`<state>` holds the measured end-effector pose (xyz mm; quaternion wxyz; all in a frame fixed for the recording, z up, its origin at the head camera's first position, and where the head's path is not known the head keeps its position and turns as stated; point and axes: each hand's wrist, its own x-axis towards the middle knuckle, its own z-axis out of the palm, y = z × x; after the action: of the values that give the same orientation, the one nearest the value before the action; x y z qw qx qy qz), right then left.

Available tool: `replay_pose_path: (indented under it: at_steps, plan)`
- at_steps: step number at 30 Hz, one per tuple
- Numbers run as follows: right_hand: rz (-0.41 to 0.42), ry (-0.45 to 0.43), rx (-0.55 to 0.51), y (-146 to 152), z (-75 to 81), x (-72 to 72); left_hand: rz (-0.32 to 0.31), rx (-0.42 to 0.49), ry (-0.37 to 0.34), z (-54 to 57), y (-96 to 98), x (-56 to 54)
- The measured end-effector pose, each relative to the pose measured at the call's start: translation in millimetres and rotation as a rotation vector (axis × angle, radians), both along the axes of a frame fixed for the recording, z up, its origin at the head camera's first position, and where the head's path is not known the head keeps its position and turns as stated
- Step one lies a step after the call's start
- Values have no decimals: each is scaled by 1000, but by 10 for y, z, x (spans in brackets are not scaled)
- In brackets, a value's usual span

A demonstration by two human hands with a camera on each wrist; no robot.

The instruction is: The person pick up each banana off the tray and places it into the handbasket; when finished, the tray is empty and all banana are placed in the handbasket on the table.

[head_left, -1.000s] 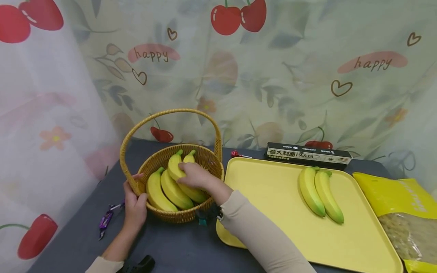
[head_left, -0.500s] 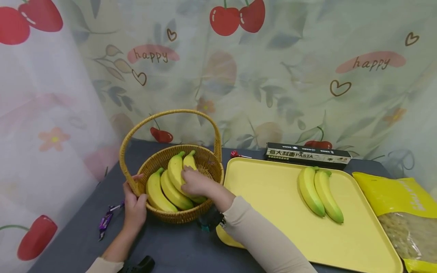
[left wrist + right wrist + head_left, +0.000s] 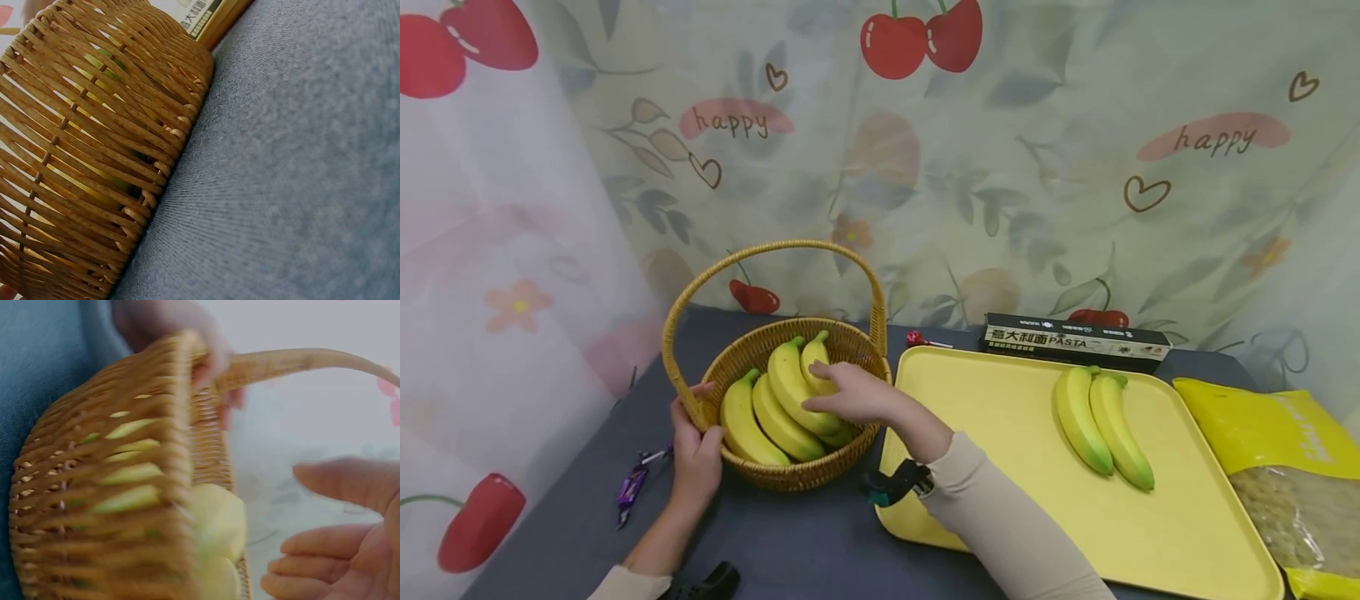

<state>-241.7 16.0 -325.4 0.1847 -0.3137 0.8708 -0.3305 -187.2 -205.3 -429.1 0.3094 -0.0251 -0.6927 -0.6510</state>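
Several yellow bananas (image 3: 747, 425) lie side by side in a woven wicker basket (image 3: 790, 477) with a tall arched handle. My left hand (image 3: 697, 454) grips the basket's left rim at the foot of the handle, its fingers partly hidden behind it. Over the rightmost bananas is my right hand (image 3: 861, 393), thumb and fingers spread apart. In the right wrist view that right hand (image 3: 350, 544) holds nothing and stands apart from the basket. The left wrist view shows the basket's woven side (image 3: 94, 144) on the dark cloth, with yellow and green between the strands.
A yellow tray (image 3: 985, 467) to the right bears two more bananas (image 3: 1101, 429). Behind it lies a black pasta box (image 3: 1075, 342) near a red lollipop (image 3: 917, 338). A yellow bag (image 3: 1285, 442) lies at the far right. Purple-wrapped candy (image 3: 632, 490) is left of the basket.
My right hand has let go of the banana at the right of the basket and drawn back up and right, its fingers opening. The left hand and the basket have stayed put.
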Motion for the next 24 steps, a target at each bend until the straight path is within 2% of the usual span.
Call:
replay_pose_path:
  at_steps: [4,8,16,24]
  plan:
    - [10,-48,-127,247,61,34,-1,-3,-5,12,5,6]
    - [19,-49,-188,508,98,92,-3,-2,-9,18,9,13]
    - [-28,29,-191,1044,-26,262,-15,0,-1,16,20,23]
    - [-156,29,-163,1532,-186,469,-11,-3,6,17,8,19]
